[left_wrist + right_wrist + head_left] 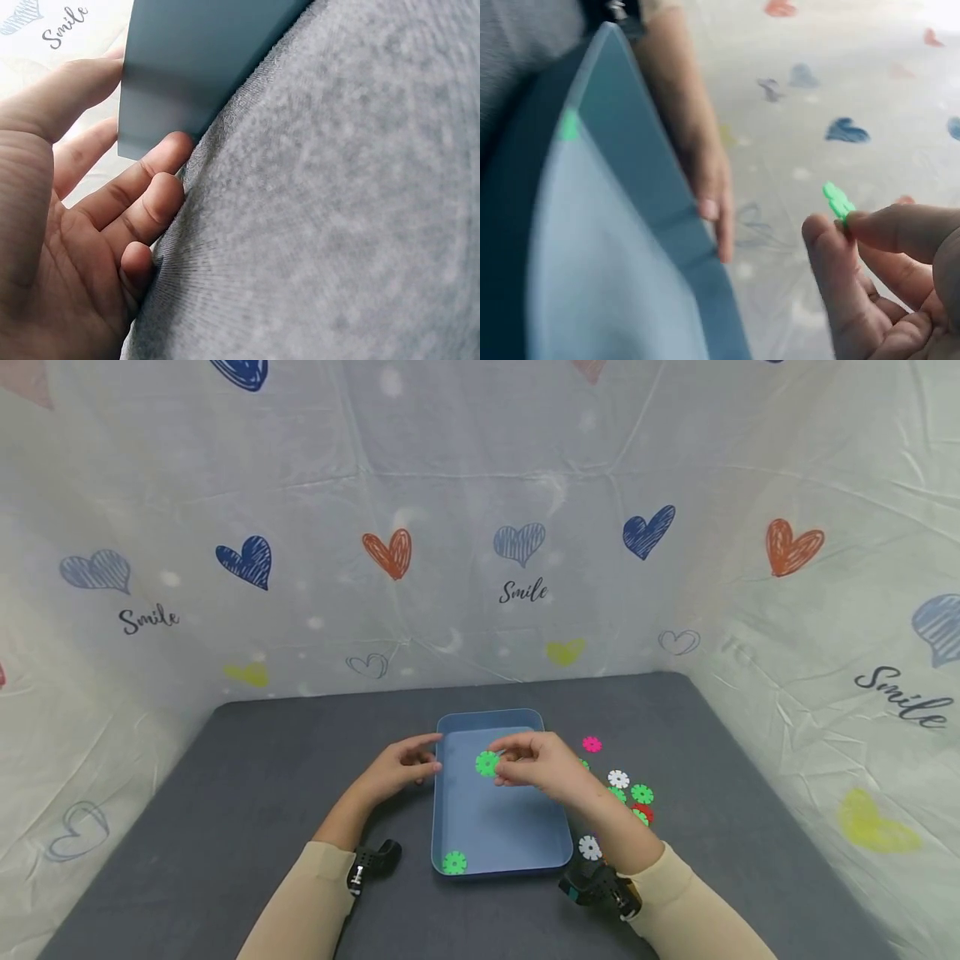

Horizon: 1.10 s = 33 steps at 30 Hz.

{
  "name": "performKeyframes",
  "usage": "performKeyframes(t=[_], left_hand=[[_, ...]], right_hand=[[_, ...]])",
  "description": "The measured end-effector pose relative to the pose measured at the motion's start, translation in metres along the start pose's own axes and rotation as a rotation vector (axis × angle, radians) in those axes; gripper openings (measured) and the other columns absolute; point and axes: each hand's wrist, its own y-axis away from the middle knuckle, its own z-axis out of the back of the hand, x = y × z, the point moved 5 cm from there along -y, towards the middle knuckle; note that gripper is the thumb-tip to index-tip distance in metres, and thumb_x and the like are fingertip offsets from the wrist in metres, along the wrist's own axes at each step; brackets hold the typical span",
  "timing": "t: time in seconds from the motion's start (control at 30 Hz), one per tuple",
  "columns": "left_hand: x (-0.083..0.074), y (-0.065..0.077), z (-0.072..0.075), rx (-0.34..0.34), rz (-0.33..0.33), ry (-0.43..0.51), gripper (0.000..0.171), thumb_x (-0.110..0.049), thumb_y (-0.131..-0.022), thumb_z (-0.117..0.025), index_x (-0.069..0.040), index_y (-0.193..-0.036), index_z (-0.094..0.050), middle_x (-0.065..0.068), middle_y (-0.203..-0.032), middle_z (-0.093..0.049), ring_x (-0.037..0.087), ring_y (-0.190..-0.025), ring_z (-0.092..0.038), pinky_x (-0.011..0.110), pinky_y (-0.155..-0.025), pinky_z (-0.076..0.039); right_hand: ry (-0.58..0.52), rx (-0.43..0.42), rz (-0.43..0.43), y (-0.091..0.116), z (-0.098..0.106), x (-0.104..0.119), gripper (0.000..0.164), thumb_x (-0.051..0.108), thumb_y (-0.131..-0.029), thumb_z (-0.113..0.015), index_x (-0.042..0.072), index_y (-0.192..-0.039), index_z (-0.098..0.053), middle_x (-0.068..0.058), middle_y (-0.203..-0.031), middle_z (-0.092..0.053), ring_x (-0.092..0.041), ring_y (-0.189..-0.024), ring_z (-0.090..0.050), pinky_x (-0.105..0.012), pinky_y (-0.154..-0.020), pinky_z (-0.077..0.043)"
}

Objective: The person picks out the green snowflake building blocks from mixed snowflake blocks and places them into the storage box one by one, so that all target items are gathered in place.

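Note:
A green notched plastic disc (487,764) is pinched between the thumb and a finger of my right hand (536,766), above the blue tray (495,827). From the right wrist view the disc (838,201) appears nearly edge-on at the fingertips. Fingertips of my left hand (401,768) touch the tray's left side near its rim. In the left wrist view that hand's fingers (131,180) are loosely bent beside the tray wall (172,82). Another green disc (454,862) lies in the tray's near left corner.
To the right of the tray, several loose discs are scattered on the dark grey cloth: a pink disc (592,744), white discs (618,778), green discs (642,793) and a red disc (647,811). My right forearm partly covers this area. Behind hangs a heart-printed sheet (450,610).

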Motion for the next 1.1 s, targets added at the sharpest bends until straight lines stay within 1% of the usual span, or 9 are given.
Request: performKeyframes(t=[0.07, 0.13, 0.23, 0.37, 0.5, 0.63, 0.77, 0.9, 1.1], left_hand=[[0.0, -0.001, 0.0, 0.004, -0.004, 0.0, 0.059, -0.011, -0.097, -0.073, 0.005, -0.148, -0.049, 0.015, -0.103, -0.067, 0.031, -0.081, -0.06, 0.041, -0.072, -0.05], [-0.001, -0.001, 0.0, 0.007, -0.008, -0.001, 0.059, -0.011, -0.097, -0.072, 0.005, -0.149, -0.049, 0.016, -0.103, -0.067, 0.032, -0.08, -0.06, 0.041, -0.072, -0.05], [-0.002, -0.001, 0.001, 0.007, -0.01, 0.0, 0.058, -0.011, -0.098, -0.071, 0.005, -0.149, -0.048, 0.016, -0.103, -0.067, 0.033, -0.08, -0.059, 0.041, -0.072, -0.049], [-0.005, 0.001, 0.002, 0.014, -0.009, 0.004, 0.058, -0.01, -0.098, -0.071, 0.006, -0.148, -0.048, 0.016, -0.103, -0.067, 0.033, -0.08, -0.059, 0.04, -0.072, -0.049], [-0.002, -0.001, 0.001, 0.031, -0.011, 0.008, 0.057, -0.01, -0.098, -0.071, 0.007, -0.148, -0.048, 0.016, -0.104, -0.068, 0.034, -0.081, -0.059, 0.041, -0.072, -0.05], [0.015, -0.007, 0.001, 0.03, -0.015, -0.002, 0.058, -0.01, -0.099, -0.07, 0.006, -0.15, -0.047, 0.016, -0.105, -0.068, 0.034, -0.081, -0.06, 0.042, -0.071, -0.05], [0.03, -0.012, 0.001, 0.016, -0.017, -0.01, 0.059, -0.012, -0.099, -0.07, 0.002, -0.151, -0.047, 0.015, -0.107, -0.068, 0.03, -0.081, -0.06, 0.04, -0.071, -0.05], [0.032, -0.013, 0.002, 0.013, -0.021, 0.003, 0.059, -0.016, -0.098, -0.073, -0.002, -0.151, -0.049, 0.012, -0.106, -0.069, 0.026, -0.081, -0.061, 0.037, -0.071, -0.051], [0.031, -0.011, 0.002, 0.024, -0.029, 0.019, 0.06, -0.02, -0.097, -0.074, -0.003, -0.15, -0.051, 0.01, -0.104, -0.069, 0.023, -0.079, -0.06, 0.036, -0.07, -0.051]], right_hand=[[0.063, 0.023, 0.007, -0.004, -0.012, -0.006, 0.032, 0.006, -0.096, -0.069, -0.005, -0.127, -0.068, -0.022, -0.097, -0.069, -0.03, -0.081, -0.072, -0.044, -0.078, -0.059], [0.136, 0.043, 0.009, -0.006, -0.024, -0.011, 0.03, 0.005, -0.096, -0.068, -0.001, -0.125, -0.072, -0.022, -0.094, -0.07, -0.026, -0.072, -0.069, -0.038, -0.067, -0.057], [0.264, 0.048, 0.013, -0.008, -0.039, -0.017, 0.027, 0.005, -0.094, -0.068, 0.005, -0.12, -0.076, -0.012, -0.085, -0.071, -0.02, -0.06, -0.062, -0.031, -0.055, -0.048], [0.423, 0.016, 0.019, -0.007, -0.052, -0.025, 0.022, 0.006, -0.091, -0.072, 0.01, -0.11, -0.081, 0.005, -0.078, -0.068, -0.013, -0.063, -0.057, -0.028, -0.055, -0.044], [0.527, -0.009, 0.019, -0.006, -0.063, -0.034, 0.015, 0.008, -0.088, -0.076, 0.011, -0.101, -0.082, 0.011, -0.074, -0.067, -0.007, -0.064, -0.055, -0.026, -0.058, -0.044], [0.562, -0.014, 0.022, -0.006, -0.07, -0.041, 0.011, 0.007, -0.086, -0.079, 0.01, -0.097, -0.081, 0.011, -0.072, -0.068, -0.002, -0.062, -0.056, -0.025, -0.058, -0.045], [0.574, -0.018, 0.025, -0.006, -0.071, -0.044, 0.01, 0.008, -0.088, -0.078, 0.009, -0.097, -0.081, 0.011, -0.075, -0.07, -0.001, -0.068, -0.059, -0.026, -0.064, -0.047], [0.59, 0.0, 0.028, -0.005, -0.071, -0.042, 0.01, 0.011, -0.091, -0.076, 0.009, -0.1, -0.081, 0.011, -0.079, -0.071, -0.001, -0.074, -0.06, -0.027, -0.069, -0.048], [0.579, 0.084, 0.038, -0.002, -0.067, -0.035, 0.015, 0.011, -0.094, -0.073, 0.005, -0.108, -0.079, 0.008, -0.087, -0.073, -0.006, -0.082, -0.063, -0.03, -0.074, -0.05]])
